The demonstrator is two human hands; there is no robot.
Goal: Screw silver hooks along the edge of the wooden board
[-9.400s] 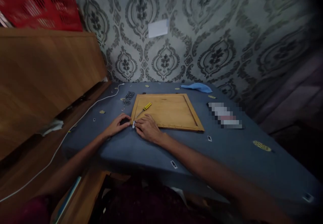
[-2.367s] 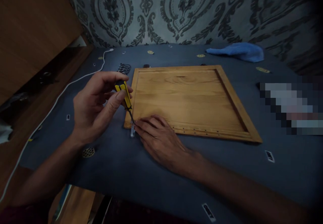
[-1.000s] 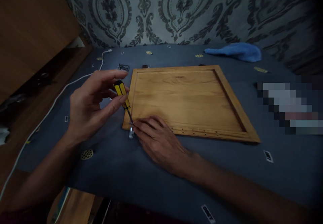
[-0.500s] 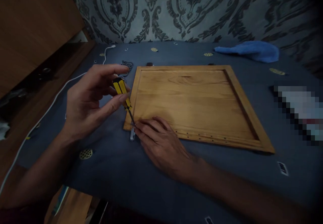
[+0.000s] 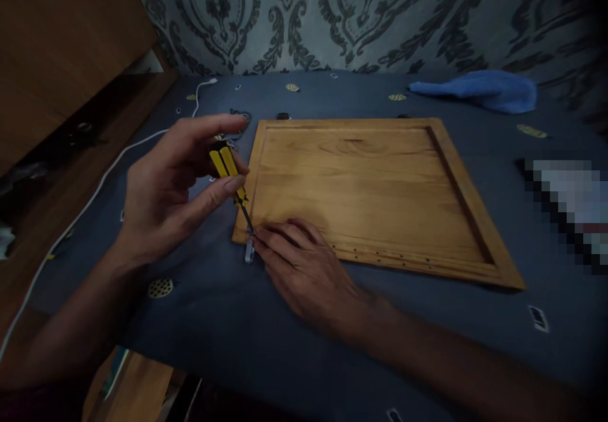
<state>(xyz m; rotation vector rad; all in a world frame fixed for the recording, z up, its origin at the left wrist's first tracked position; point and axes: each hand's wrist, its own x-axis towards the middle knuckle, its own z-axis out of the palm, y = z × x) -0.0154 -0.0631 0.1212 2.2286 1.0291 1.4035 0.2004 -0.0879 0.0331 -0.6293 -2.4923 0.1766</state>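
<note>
A yellow and black screwdriver (image 5: 228, 163) leans with its tip down on the near left corner of a framed wooden panel (image 5: 351, 181). My left hand (image 5: 166, 187) holds its handle between the thumb and the bent fingers, with the index finger stretched out above. At the tip, a small grey metal hinge-like piece (image 5: 249, 252) juts past the panel's edge. My right hand (image 5: 308, 267) rests on that corner, fingertips close together against the tip and the metal piece. What those fingertips pinch is hidden.
The panel lies on a blue patterned cloth (image 5: 209, 320). Behind it, a blue rag (image 5: 494, 91) lies at the right. A white cable (image 5: 107, 178) runs down the left side beside wooden furniture (image 5: 71, 35). A pixelated object (image 5: 570, 206) is at far right.
The screwdriver's handle has shifted very slightly left in my left hand while its tip stays at the corner. The view has moved a little; my right hand keeps its place.
</note>
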